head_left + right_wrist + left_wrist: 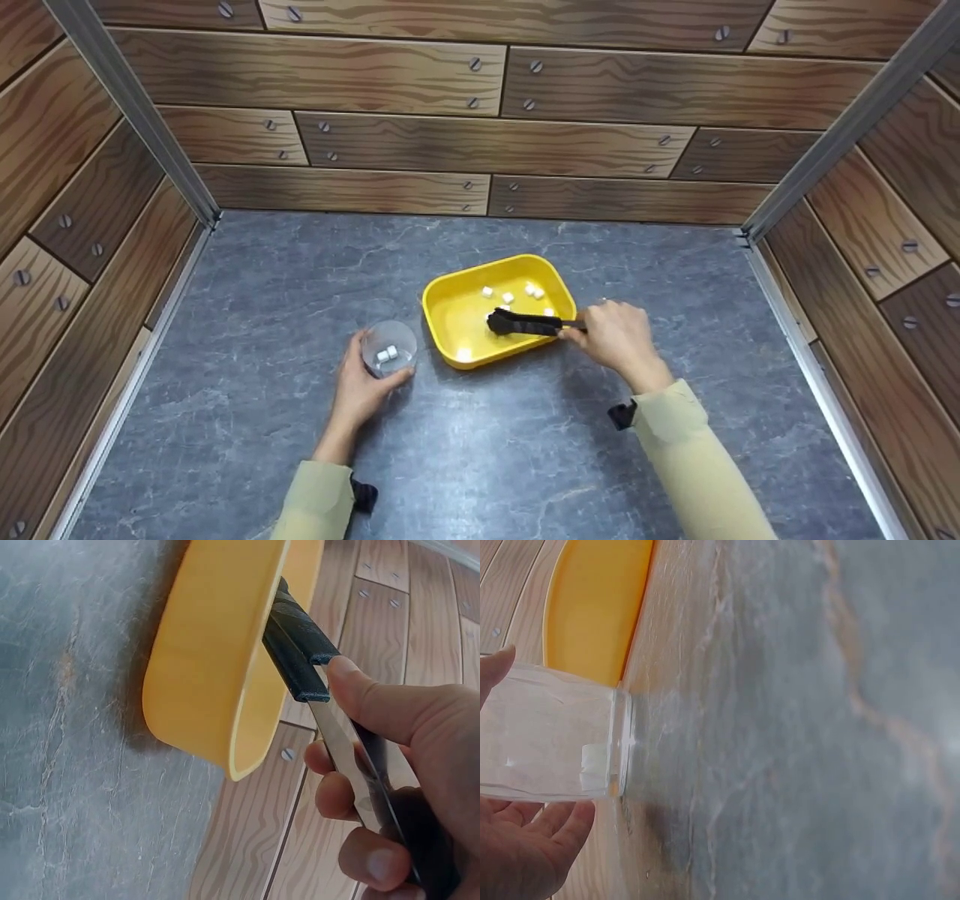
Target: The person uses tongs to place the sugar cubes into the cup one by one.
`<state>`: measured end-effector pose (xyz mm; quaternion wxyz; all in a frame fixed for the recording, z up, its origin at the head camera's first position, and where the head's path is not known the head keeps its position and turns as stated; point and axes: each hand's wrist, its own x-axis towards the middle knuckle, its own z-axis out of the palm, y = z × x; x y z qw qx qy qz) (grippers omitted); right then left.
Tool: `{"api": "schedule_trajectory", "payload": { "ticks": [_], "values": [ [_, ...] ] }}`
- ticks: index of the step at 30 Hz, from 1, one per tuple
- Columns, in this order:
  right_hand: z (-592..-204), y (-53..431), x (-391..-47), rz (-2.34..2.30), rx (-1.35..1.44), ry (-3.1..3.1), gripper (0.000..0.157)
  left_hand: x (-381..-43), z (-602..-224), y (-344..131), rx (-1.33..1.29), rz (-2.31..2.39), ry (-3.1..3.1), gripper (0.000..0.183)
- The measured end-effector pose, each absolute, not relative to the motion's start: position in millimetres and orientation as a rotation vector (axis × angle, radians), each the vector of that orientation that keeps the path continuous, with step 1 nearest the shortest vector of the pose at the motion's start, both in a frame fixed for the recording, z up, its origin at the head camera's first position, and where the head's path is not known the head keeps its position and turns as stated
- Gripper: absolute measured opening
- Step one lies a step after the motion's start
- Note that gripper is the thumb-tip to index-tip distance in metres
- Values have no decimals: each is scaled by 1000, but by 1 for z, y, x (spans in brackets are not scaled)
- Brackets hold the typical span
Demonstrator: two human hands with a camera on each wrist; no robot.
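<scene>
Two sleeved forearms (pixel 697 457) stretched forward, left hand (pixel 364 384) curved with thumb and fingers held apart, right hand (pixel 619 337) curled into a grip, its thumb set opposite the fingers.

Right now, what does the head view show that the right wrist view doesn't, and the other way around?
Only the head view: the left grip around a clear cup holding white cubes, and more cubes in the yellow tray.
Only the right wrist view: the lower fingertips of the right grip, curled along the metal arms of the tongs.
Both: the right grip, tongs reaching into the tray, gray surface, wood-patterned walls.
</scene>
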<state>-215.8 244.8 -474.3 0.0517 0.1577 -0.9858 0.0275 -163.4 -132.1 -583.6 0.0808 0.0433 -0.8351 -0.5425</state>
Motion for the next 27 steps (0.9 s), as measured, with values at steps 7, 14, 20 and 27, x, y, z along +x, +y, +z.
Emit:
{"api": "schedule_trajectory", "payload": {
  "ticks": [7, 14, 20, 27],
  "values": [
    [-476, 252, -209, 227, 392, -3037, 38, -161, -585, -133, 143, -1631, -2501, 99],
    [-479, 257, -205, 281, 339, -3050, 37, -161, -583, -133, 170, -1631, -2541, 102],
    [-480, 255, -206, 246, 319, -3038, 38, -162, -583, -133, 164, -1629, -2535, 103],
    [-487, 246, -208, 198, 333, -3013, 39, -163, -583, -133, 161, -1625, -2533, 102]
  ]
}}
